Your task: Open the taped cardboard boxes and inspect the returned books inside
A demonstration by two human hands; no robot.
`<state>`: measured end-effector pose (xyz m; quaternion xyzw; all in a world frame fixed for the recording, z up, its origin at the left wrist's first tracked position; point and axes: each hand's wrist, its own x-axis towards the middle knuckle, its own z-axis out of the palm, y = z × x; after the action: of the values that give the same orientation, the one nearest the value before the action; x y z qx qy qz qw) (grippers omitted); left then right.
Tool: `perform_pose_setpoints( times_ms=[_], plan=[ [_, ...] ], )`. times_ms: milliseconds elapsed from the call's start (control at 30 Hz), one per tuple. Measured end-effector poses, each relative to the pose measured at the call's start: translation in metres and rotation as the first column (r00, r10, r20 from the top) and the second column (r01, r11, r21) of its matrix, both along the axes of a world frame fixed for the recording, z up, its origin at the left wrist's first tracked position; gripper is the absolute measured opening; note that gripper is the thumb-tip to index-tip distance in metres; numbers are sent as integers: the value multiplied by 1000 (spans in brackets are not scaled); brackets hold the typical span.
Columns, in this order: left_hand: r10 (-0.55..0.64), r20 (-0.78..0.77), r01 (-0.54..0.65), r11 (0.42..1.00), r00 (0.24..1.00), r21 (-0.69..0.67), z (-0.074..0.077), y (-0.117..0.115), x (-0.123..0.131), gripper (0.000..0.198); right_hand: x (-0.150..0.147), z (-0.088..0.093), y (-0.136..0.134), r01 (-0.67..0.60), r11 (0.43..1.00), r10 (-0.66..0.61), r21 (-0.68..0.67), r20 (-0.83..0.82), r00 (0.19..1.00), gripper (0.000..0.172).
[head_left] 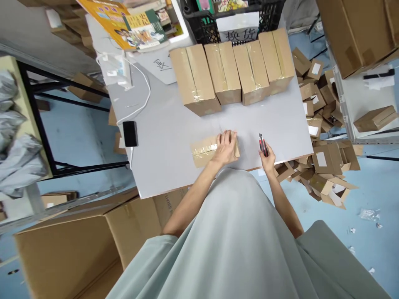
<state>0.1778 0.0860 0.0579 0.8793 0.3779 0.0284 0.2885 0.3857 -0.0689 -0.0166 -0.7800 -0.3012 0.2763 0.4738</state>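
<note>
A small taped cardboard box (202, 152) lies on the grey table (168, 166) near its front edge. My left hand (227, 147) rests over the right part of this box, fingers curled over its far side. To the right, my right hand (268, 158) is closed around a red and black utility knife (263, 145), which points away from me. The knife is apart from the box. Whether its blade is out is too small to tell.
Several taped cardboard boxes (221, 70) stand in a row at the back, before a black crate (268, 16). A phone (130, 133) with a white cable lies left. Opened cartons (330, 187) heap on the floor at right; a large carton (71, 253) stands lower left.
</note>
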Motion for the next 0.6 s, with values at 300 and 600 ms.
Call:
perform_pose_setpoints(
  times_ms=[300,600],
  plan=[
    [140,242,-137,990,960,-28,55,0,-95,159,-36,39,29,53,988,-27,145,-172,985,76],
    [282,281,-237,954,917,-183,48,-15,-156,169,-93,92,57,-99,978,120,183,-104,987,70]
  ],
)
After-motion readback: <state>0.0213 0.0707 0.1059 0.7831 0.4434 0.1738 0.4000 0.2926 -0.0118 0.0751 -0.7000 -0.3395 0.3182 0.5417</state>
